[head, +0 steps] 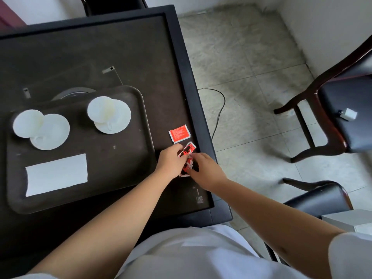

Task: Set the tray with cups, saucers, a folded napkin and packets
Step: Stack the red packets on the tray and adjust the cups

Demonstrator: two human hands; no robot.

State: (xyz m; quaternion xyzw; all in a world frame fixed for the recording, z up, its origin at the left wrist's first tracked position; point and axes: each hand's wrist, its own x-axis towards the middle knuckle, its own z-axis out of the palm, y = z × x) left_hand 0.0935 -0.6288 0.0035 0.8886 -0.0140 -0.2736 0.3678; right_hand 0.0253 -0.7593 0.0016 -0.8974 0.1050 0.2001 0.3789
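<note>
Pinching light, limp, slippery red packets [186, 158] by their edges with left hand [171, 161] and right hand [205, 170], we work on the worktop [120, 57] just right of the tray [145, 117].

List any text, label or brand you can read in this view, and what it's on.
Nothing can be read.
Red packet on the table: rows of pale print, too small and blurred.
Red-black packets in both hands: graphics only, no legible words.
Table corner near the right hand: a pale mark, blurred.
Napkin, cups, saucers, tray: no text.
</note>
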